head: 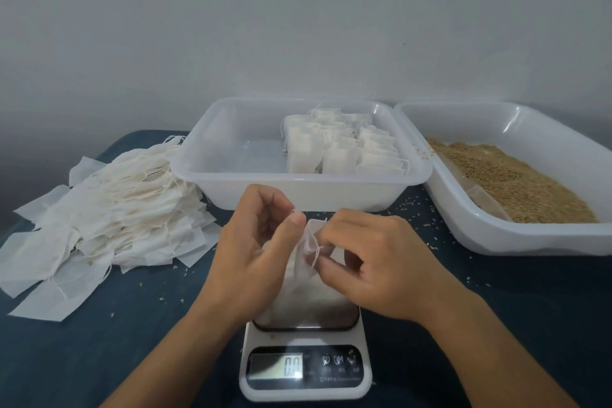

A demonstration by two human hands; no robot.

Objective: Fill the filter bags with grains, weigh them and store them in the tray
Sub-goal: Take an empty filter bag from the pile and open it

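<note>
A filled white filter bag hangs just above the pan of the digital scale, whose display reads 0.0. My left hand pinches a drawstring end near the bag's top. The gathered neck of the bag is pinched by my right hand. Behind them stands the storage tray, with several filled bags in its right half. A second tray at the right holds brown grains.
A heap of empty filter bags lies at the left on the dark blue table. Loose grains are scattered on the cloth around the trays and the scale. A grey wall rises behind.
</note>
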